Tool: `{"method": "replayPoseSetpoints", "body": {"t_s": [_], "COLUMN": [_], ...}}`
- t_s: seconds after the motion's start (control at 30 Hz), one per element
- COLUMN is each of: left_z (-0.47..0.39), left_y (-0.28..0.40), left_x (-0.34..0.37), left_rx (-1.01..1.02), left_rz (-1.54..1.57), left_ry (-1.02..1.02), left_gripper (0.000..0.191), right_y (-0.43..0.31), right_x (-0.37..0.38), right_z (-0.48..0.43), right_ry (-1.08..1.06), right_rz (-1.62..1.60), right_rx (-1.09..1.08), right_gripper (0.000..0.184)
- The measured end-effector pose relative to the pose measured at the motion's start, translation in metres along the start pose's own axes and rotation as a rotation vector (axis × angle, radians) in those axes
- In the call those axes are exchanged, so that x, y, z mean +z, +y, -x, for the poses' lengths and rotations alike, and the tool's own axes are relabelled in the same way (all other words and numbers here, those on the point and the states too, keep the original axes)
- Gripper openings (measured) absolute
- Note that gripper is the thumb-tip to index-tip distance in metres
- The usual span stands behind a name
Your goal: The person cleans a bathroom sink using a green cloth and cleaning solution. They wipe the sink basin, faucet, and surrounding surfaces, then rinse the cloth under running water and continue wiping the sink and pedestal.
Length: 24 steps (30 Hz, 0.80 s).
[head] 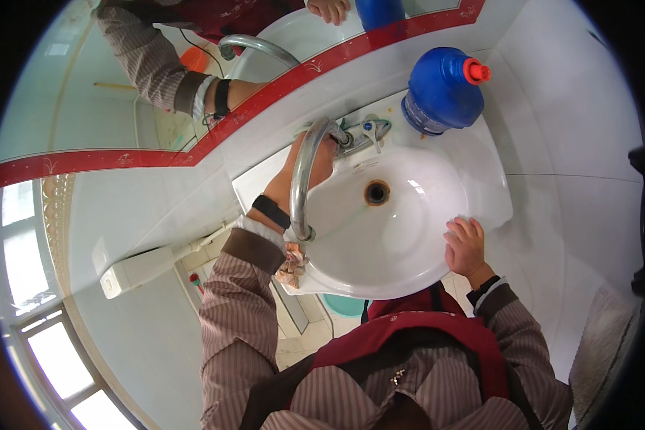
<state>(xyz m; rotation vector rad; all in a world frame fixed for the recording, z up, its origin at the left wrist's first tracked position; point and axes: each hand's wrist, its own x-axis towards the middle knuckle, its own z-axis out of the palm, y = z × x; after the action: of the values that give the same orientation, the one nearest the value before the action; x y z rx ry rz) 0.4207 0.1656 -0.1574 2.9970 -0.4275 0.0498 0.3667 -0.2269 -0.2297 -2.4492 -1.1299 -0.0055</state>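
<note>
A white ceramic washbasin [387, 258] with a rusty drain hole [377, 193] lies before me. My left hand [316, 161] is at its back left, against the base of the curved chrome faucet [303, 183]; its fingers are largely hidden behind the spout, so what they hold cannot be told. Beside the faucet base is a small lever handle [371, 131]. My right hand [465, 244] rests on the basin's right front rim, holding nothing. A crumpled pinkish cloth [291, 266] lies on the left front corner, near my left sleeve.
A large blue plastic bottle [443, 91] with a red cap stands at the back right corner. A red-bordered mirror [312, 67] hangs behind the basin. A white cistern [137, 271] is at left, a teal tub [346, 305] below, a grey towel [602, 349] at right.
</note>
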Motion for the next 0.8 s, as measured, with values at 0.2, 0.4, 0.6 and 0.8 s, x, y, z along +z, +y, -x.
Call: {"method": "replayPoseSetpoints", "body": {"t_s": [0.2,0.4,0.6,0.8], "left_z": [-0.002,0.007,0.071,0.091], "left_y": [-0.002,-0.027,-0.010,0.006], "left_x": [-0.009,0.001,0.028,0.022], "left_rx": [0.362,-0.716,-0.535,-0.773], "left_rz": [-0.015,0.699,0.763,0.888], "left_ry": [-0.050,-0.166,0.117,0.204], "left_gripper": [0.007,0.023,0.018,0.016], "right_y": [0.001,0.003,0.004,0.002], "right_x": [-0.001,-0.002,0.001,-0.002], "right_z": [-0.001,0.001,0.002,0.003], "right_ry": [0.018,0.024,0.046,0.031], "right_rz": [-0.016,-0.014,-0.002,0.000], "right_rx": [-0.003,-0.004,-0.014,-0.026], "right_gripper": [0.017,0.015,0.014,0.014]}}
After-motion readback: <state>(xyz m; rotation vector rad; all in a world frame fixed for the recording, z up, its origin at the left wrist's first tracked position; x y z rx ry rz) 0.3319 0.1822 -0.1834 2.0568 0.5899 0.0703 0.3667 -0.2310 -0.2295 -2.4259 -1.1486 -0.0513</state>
